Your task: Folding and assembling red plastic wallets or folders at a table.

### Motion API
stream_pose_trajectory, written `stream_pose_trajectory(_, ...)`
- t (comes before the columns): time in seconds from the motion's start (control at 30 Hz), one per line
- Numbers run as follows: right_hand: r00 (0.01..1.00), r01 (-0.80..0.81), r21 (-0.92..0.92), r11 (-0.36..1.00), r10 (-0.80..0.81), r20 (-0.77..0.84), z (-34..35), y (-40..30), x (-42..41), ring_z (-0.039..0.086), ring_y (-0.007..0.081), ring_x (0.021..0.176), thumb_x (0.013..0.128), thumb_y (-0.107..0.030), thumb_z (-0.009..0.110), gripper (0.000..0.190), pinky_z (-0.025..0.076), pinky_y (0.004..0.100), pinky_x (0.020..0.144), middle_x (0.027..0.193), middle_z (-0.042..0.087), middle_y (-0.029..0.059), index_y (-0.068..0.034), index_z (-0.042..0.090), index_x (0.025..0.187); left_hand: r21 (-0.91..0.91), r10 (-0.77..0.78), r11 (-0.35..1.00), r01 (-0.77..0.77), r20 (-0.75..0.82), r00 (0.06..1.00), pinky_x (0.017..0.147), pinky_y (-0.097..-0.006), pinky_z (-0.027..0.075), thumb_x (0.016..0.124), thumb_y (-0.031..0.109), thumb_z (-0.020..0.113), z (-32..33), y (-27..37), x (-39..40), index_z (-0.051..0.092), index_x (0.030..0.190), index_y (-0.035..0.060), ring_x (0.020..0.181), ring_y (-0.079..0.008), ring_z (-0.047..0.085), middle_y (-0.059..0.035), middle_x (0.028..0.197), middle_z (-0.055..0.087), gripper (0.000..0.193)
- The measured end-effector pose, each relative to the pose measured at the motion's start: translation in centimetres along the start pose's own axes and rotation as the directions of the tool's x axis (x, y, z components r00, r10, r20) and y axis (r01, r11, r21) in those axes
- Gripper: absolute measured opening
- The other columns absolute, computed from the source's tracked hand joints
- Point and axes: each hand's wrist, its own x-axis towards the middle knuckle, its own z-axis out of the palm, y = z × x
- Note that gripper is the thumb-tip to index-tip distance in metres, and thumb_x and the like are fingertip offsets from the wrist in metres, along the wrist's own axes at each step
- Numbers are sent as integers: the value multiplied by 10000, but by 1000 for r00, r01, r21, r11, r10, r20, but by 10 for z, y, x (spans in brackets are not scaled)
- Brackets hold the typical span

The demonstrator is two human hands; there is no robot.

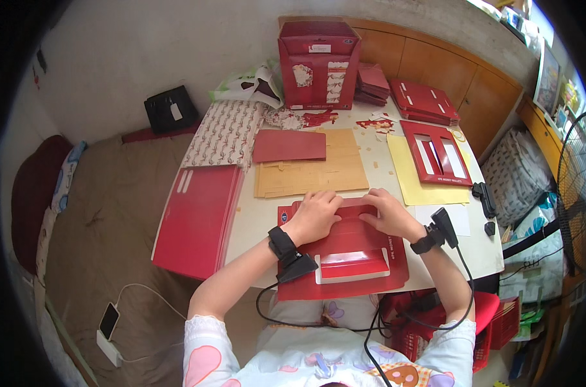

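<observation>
A red printed card sleeve (pixel 341 285) with white-edged cut-out windows lies at the table's front edge. My left hand (pixel 318 215) rests on its upper part, fingers curled at the far edge. Across from it, my right hand (pixel 389 215) has its fingers bent over the same far edge, the thumb pointing inward. Both hands seem to hold a red folded flap (pixel 353 213) between them. Each wrist wears a black strap with a cabled device. Just beyond lie tan card sheets (pixel 317 179) with a dark red card (pixel 289 146) on top.
Red card sheets (pixel 198 217) and patterned paper (pixel 225 130) lie left. A tall red display box (pixel 319 72) stands at the back. Rightward are yellow sheets (pixel 399 169), a windowed red sleeve (pixel 436 152) and stacked red cards (pixel 426 100). Paper scraps (pixel 375 125) are scattered about.
</observation>
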Motion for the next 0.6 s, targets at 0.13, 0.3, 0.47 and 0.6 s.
stream_pose_trajectory(0.13, 984, 156, -169, 973, -168, -60, 9, -15, -4, 595, 291, 905, 782, -51, 660, 169, 499, 393, 789, 918, 609, 99, -48, 611, 943, 208, 140, 969, -130, -36, 989, 873, -405, 427, 782, 119, 665, 1, 4, -3, 569, 918, 61, 942, -276, 582, -94, 902, 581, 177)
stream_pose_trajectory(0.3, 944, 291, -330, 898, -325, -52, 18, -12, -19, 631, 255, 914, 772, -40, 610, 195, 537, 359, 767, 969, 633, 79, -63, 616, 966, 293, 344, 874, -389, 192, 919, 885, -392, 461, 782, 119, 574, -2, 6, -5, 592, 906, 45, 965, -244, 597, -81, 903, 602, 146)
stream_pose_trajectory(0.47, 947, 305, -393, 867, -320, 28, 16, -25, -26, 596, 276, 1098, 803, -95, 631, 325, 498, 388, 920, 1168, 619, 127, -25, 606, 1119, 295, 361, 864, -408, 201, 911, 959, -389, 456, 788, 179, 623, -3, 12, -16, 613, 1055, -38, 1085, -268, 587, -152, 1083, 625, 345)
stream_pose_trajectory(0.6, 959, 274, -468, 840, -277, 63, 13, -29, -36, 560, 291, 1159, 834, -163, 646, 371, 451, 423, 986, 1240, 589, 151, -6, 589, 1165, 277, 252, 907, -319, 251, 935, 995, -402, 441, 823, 281, 663, -11, 23, -24, 579, 1162, -92, 1209, -311, 536, -218, 1258, 576, 512)
